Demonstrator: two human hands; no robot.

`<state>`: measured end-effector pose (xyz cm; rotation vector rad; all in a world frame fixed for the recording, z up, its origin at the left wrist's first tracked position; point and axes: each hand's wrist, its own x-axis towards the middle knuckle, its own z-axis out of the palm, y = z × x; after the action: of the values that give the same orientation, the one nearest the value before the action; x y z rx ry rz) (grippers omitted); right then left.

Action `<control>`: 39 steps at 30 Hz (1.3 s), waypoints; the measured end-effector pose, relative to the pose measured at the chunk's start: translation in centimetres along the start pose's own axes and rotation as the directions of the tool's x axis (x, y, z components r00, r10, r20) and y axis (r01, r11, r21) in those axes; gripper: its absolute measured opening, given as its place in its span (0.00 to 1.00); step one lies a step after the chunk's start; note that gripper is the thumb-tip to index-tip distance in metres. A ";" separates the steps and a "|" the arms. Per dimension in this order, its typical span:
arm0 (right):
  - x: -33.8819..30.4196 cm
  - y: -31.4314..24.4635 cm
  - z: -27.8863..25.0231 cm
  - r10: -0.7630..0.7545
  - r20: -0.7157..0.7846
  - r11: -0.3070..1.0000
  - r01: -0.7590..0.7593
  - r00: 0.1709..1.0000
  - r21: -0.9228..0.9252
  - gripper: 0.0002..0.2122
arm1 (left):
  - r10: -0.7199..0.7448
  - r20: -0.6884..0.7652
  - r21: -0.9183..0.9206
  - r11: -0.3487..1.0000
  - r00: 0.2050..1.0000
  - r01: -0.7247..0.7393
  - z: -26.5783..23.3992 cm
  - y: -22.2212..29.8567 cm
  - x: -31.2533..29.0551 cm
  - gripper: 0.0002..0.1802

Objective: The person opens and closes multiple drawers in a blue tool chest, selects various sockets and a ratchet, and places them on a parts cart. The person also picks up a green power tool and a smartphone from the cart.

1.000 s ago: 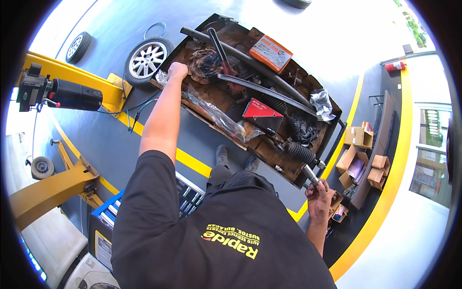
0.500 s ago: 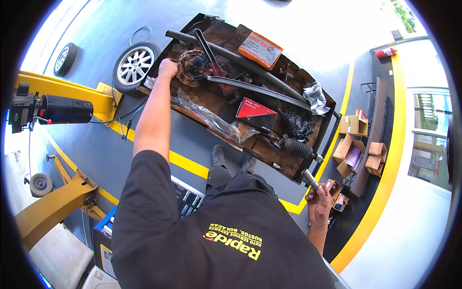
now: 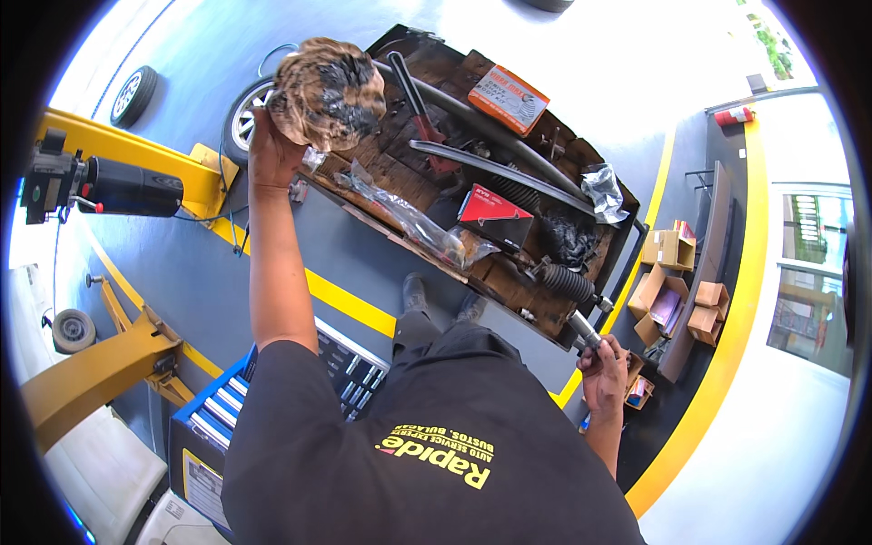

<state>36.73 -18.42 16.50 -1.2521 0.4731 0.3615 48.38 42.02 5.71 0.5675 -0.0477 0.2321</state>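
Observation:
My left hand (image 3: 272, 156) grips a crumpled brown bundle (image 3: 329, 95) smeared with black grease, cloth or paper I cannot tell. It is raised over the left end of a wide parts tray (image 3: 501, 291). Low on the right, my right hand (image 3: 603, 377) is closed around a short silver metal cylinder (image 3: 584, 328), held tilted beside the tray's near right corner. Inside the tray lie a long grey pipe (image 3: 481, 115), a red-and-black tool (image 3: 423, 118), a curved metal strip (image 3: 509, 169), a black rubber boot (image 3: 568, 282) and a red-and-black box (image 3: 496, 216).
An orange-and-white box (image 3: 509, 98) and clear plastic bags (image 3: 603, 193) are also in the tray. A wheel (image 3: 243, 123) lies beyond its left end. Yellow lift arms (image 3: 100, 381) stand left, near a blue tool cabinet (image 3: 218, 409). Cardboard boxes (image 3: 668, 250) line the right.
My left hand has lifted the brown bundle out of the tray's left end and toward me. My right hand, still holding the cylinder, has hardly moved.

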 end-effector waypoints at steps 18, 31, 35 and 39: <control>4.6 -6.1 5.2 -0.200 0.249 0.976 0.216 0.947 -0.035 0.09 | -0.115 0.255 0.897 0.399 0.960 -0.191 18.6 -9.7 -8.3 0.32; 3.5 -8.9 16.0 -0.286 0.694 0.416 0.738 0.661 -0.531 0.09 | -0.412 0.137 0.734 0.653 0.901 0.186 23.6 -14.0 -10.1 0.40; 3.0 -8.0 16.3 -0.351 0.822 -0.107 0.853 0.449 -0.512 0.12 | -0.432 0.168 0.728 0.660 0.886 0.184 24.4 -13.8 -10.4 0.39; 3.1 -8.1 16.1 -0.311 0.917 -0.267 0.903 0.249 -0.336 0.15 | -0.462 0.115 0.661 0.696 0.879 0.279 24.9 -13.1 -10.6 0.40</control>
<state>45.81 -5.19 25.32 -2.2771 -1.3562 -0.1686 41.58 15.77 18.62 1.2713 -0.1239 -0.2595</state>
